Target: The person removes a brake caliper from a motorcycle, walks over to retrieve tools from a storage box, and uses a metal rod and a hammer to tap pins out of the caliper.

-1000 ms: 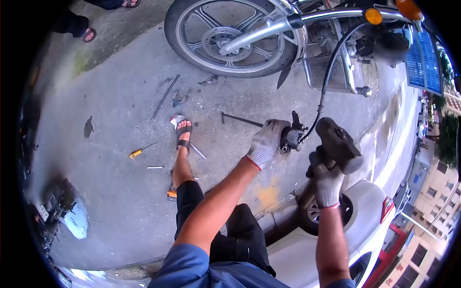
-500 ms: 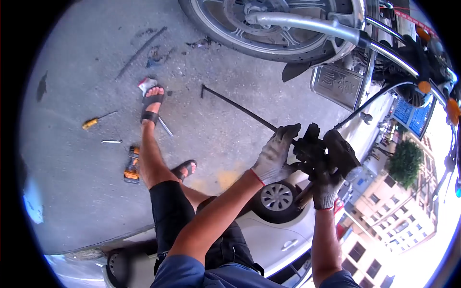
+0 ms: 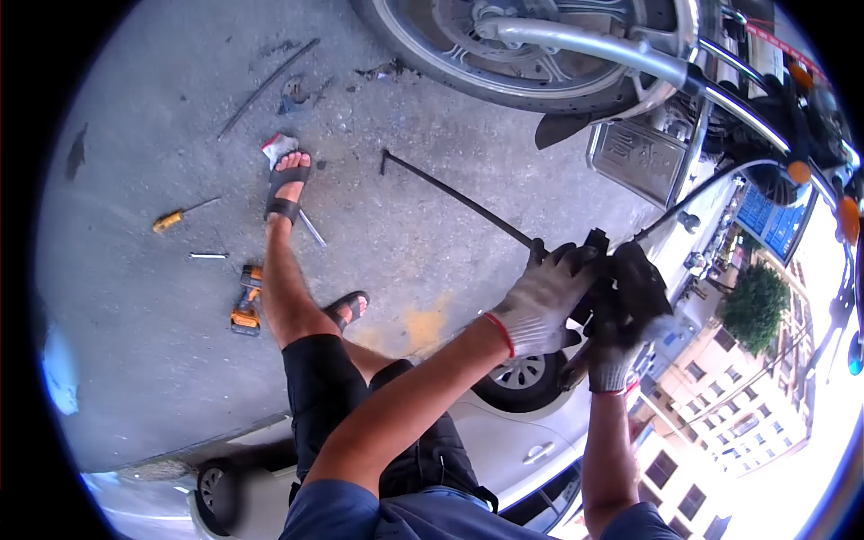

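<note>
A black, blocky part with a notched edge (image 3: 596,241) is held up in front of me. It could be metal or plastic; its kind is unclear. My right hand (image 3: 621,337), in a dirty white knit glove with dark-coated fingers, grips it from the right and below. Gloved the same way, my left hand (image 3: 544,297) lies across its left side with the fingers curled over it, hiding much of it. A long dark rod with a short crosspiece at its far end (image 3: 450,194) runs up to my left fingertips; whether I hold it cannot be seen.
A motorcycle's front wheel (image 3: 540,90) and fork (image 3: 594,45) stand at the top right. On the concrete lie a yellow-handled screwdriver (image 3: 169,220), a wrench (image 3: 209,256), an orange cordless drill (image 3: 246,310) and a metal bar (image 3: 312,228). Behind my arms is a white car (image 3: 504,441).
My left hand has moved right and closed over the notched part, covering more of it. My right hand keeps its grip, and the view has shifted slightly.
</note>
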`<state>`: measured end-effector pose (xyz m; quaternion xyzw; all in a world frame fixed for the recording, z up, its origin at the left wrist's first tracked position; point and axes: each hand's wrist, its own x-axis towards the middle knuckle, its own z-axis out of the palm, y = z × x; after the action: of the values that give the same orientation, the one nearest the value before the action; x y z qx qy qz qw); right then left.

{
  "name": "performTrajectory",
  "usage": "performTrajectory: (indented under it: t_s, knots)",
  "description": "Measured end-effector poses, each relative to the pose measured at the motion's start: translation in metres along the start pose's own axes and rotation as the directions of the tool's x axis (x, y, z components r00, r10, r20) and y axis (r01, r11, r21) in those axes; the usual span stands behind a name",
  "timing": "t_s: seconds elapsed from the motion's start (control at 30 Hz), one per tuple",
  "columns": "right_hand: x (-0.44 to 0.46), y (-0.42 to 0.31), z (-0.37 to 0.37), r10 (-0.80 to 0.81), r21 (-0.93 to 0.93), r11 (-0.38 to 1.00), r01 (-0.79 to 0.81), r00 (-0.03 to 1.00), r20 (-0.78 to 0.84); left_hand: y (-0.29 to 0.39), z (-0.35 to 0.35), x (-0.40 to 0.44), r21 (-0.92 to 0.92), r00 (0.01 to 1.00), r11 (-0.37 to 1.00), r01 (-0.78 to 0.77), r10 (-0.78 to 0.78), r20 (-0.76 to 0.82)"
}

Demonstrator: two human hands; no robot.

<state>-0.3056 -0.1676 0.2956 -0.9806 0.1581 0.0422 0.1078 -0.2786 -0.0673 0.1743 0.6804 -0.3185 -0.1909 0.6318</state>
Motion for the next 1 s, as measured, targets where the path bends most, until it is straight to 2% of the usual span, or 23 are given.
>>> performTrajectory:
  t_s: [0.03, 0.07, 0.1, 0.13, 0.17, 0.2, 0.27, 0.3, 0.33, 0.37, 0.4, 0.43, 0.5, 0.63, 0.7, 0.73, 0.77, 0.83, 0.9, 1.0]
  knots:
    - [-0.001, -0.002, -0.003, -0.028, -0.116, 0.993, 0.034, 0.998, 0.057, 0.007, 0.001, 0.002, 0.018, 1.000, 1.000, -0.011, 0.011, 0.015]
    - [-0.001, -0.001, -0.001, -0.032, -0.153, 0.987, 0.046, 0.995, 0.097, 0.014, 0.001, 0.004, 0.040, 0.994, 0.995, 0.094, -0.096, 0.044]
    - [-0.001, 0.002, -0.002, -0.035, -0.145, 0.988, 0.054, 0.991, 0.131, 0.019, 0.001, 0.007, 0.069, 0.978, 0.979, 0.193, -0.198, 0.066]
    - [-0.002, 0.009, -0.001, -0.014, -0.085, 0.996, 0.028, 0.987, 0.162, 0.020, 0.004, 0.008, 0.056, 0.971, 0.976, 0.209, -0.214, 0.101]
    - [-0.003, 0.013, -0.002, -0.007, -0.049, 0.999, 0.016, 0.984, 0.178, 0.021, 0.007, 0.009, 0.081, 0.974, 0.979, 0.188, -0.197, 0.113]
    - [-0.003, 0.017, -0.003, -0.016, -0.032, 0.999, 0.022, 0.982, 0.187, 0.021, 0.011, 0.009, 0.100, 0.983, 0.980, 0.171, -0.177, 0.056]
    - [0.001, 0.018, -0.012, -0.137, -0.139, 0.977, 0.159, 0.978, 0.155, 0.017, 0.017, 0.008, 0.144, 0.992, 0.982, 0.122, -0.118, -0.035]
    - [0.003, 0.018, -0.017, -0.197, -0.196, 0.955, 0.222, 0.971, 0.139, 0.016, 0.016, 0.010, 0.163, 0.995, 0.981, 0.102, -0.100, -0.019]
    - [0.000, 0.016, -0.022, 0.182, 0.094, 0.973, -0.210, 0.952, 0.244, 0.014, 0.017, 0.013, 0.126, 0.985, 0.977, 0.171, -0.173, 0.003]
    - [-0.003, 0.013, -0.028, 0.459, 0.310, 0.726, -0.613, 0.769, 0.445, 0.014, 0.017, 0.013, 0.091, 0.968, 0.966, 0.244, -0.247, 0.029]
    - [-0.008, 0.009, -0.032, 0.395, 0.586, 0.614, -0.528, 0.849, 0.351, 0.017, 0.015, 0.011, 0.030, 0.983, 0.984, 0.176, -0.174, -0.063]
    - [-0.013, 0.008, -0.037, 0.394, 0.606, 0.604, -0.518, 0.855, 0.338, 0.018, 0.014, 0.009, 0.051, 0.986, 0.986, 0.162, -0.159, -0.055]
    - [-0.028, 0.007, -0.048, 0.487, 0.812, 0.324, -0.484, 0.822, 0.296, 0.023, 0.012, 0.005, 0.006, 0.979, 0.990, 0.144, -0.141, -0.146]
    - [-0.052, -0.005, -0.077, 0.521, 0.697, 0.431, -0.573, 0.789, 0.327, 0.023, 0.018, 0.008, 0.040, 0.985, 0.991, 0.129, -0.124, -0.120]
    - [-0.068, 0.016, -0.048, 0.389, 0.616, 0.654, -0.440, 0.893, 0.226, 0.019, 0.021, 0.008, 0.021, 0.984, 0.992, 0.123, -0.120, -0.129]
    - [-0.066, 0.018, -0.040, 0.397, 0.338, 0.792, -0.508, 0.850, 0.347, 0.019, 0.022, 0.006, 0.003, 0.983, 0.993, 0.121, -0.119, -0.141]
    - [-0.071, 0.014, -0.037, 0.382, 0.452, 0.753, -0.478, 0.877, 0.292, 0.022, 0.023, 0.003, 0.006, 0.984, 0.992, 0.123, -0.121, -0.132]
    - [-0.071, 0.014, -0.033, 0.360, 0.413, 0.795, -0.444, 0.894, 0.268, 0.026, 0.019, 0.003, -0.040, 0.978, 0.998, 0.056, -0.063, -0.199]
    - [-0.073, 0.012, -0.034, 0.369, 0.381, 0.804, -0.457, 0.885, 0.283, 0.032, 0.018, 0.000, -0.009, 0.977, 0.998, 0.065, -0.065, -0.205]
    - [-0.067, 0.010, -0.038, 0.398, 0.347, 0.792, -0.502, 0.856, 0.329, 0.038, 0.018, 0.003, -0.063, 0.974, 0.993, 0.095, -0.106, -0.199]
